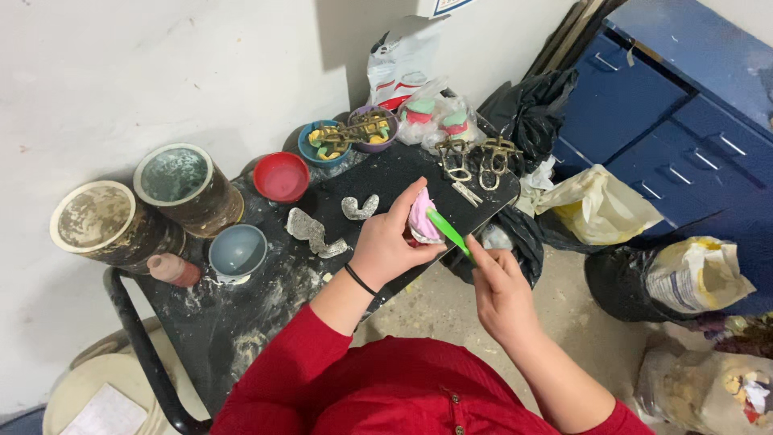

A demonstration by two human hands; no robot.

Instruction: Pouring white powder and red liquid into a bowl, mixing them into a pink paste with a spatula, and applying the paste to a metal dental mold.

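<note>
left hand [386,246] fingers gripping pink mould [422,217] | right hand [501,292] fingers pinching green tool [448,232] against mould | above table [266,290]

The person wore a red top [403,387] with buttons down the front, both sleeves pushed up, and a thin black band [360,279] round the left wrist.

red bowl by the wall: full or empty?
Empty: the red bowl stands upright and its bare pink-red inside shows down to the bottom.

Left hand [386,242] grips a pink mould [422,217] while right hand [499,290] presses a green spatula [448,232] against it
</note>
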